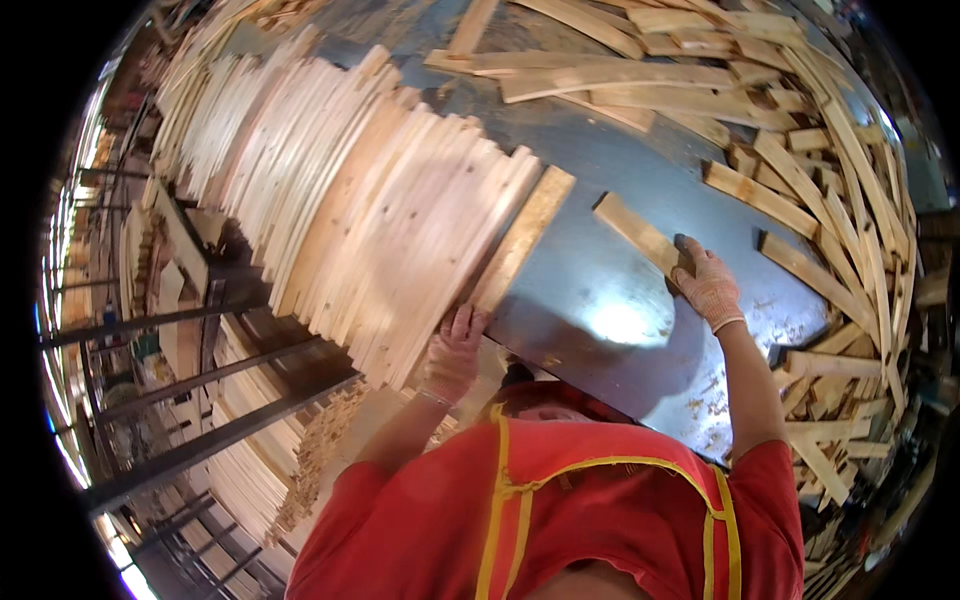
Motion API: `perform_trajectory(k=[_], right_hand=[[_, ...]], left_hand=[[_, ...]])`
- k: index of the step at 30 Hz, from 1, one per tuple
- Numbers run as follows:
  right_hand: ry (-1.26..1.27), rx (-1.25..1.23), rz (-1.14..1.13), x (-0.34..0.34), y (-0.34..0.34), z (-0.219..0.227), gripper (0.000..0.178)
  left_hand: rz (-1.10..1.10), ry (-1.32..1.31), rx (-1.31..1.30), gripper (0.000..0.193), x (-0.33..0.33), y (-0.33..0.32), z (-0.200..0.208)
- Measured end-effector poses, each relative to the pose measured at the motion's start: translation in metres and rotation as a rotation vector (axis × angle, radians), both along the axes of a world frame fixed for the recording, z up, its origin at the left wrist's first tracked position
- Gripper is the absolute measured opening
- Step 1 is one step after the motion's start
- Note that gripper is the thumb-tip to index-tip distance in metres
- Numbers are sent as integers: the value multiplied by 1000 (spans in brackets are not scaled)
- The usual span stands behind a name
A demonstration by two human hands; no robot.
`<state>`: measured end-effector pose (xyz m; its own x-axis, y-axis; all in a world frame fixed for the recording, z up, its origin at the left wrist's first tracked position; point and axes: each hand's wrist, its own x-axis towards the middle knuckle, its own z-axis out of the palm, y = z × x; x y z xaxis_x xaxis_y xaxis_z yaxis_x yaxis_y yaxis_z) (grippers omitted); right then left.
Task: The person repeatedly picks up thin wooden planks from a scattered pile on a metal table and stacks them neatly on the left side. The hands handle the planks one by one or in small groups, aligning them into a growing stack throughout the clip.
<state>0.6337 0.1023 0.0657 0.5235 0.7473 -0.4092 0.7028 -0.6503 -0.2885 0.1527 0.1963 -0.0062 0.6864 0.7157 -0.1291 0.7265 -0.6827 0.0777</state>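
The gloved right hand [708,282] grips the near end of a short board [637,230], which slants forward and left from it over the metal table [560,300]. The left hand [455,355] curls at the near end of a plank [524,238]; whether it grips, I cannot tell. Left of that plank, many strips [400,210] already lie side by side; beyond the right hand, jumbled offcuts [845,200] remain unaligned, so work looks partway along.
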Motion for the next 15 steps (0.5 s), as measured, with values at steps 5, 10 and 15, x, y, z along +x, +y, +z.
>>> perform_trajectory(k=[5, 10, 15], right_hand=[[-75, 181, 117, -35, 20, -13, 81], [219, 183, -105, -63, 22, -25, 84], [775, 497, -410, -177, 96, -48, 84]], left_hand=[[237, -375, -425, 71, 21, 10, 62], [399, -697, -494, 75, -22, 34, 94], [626, -694, -481, 76, -35, 90, 82]])
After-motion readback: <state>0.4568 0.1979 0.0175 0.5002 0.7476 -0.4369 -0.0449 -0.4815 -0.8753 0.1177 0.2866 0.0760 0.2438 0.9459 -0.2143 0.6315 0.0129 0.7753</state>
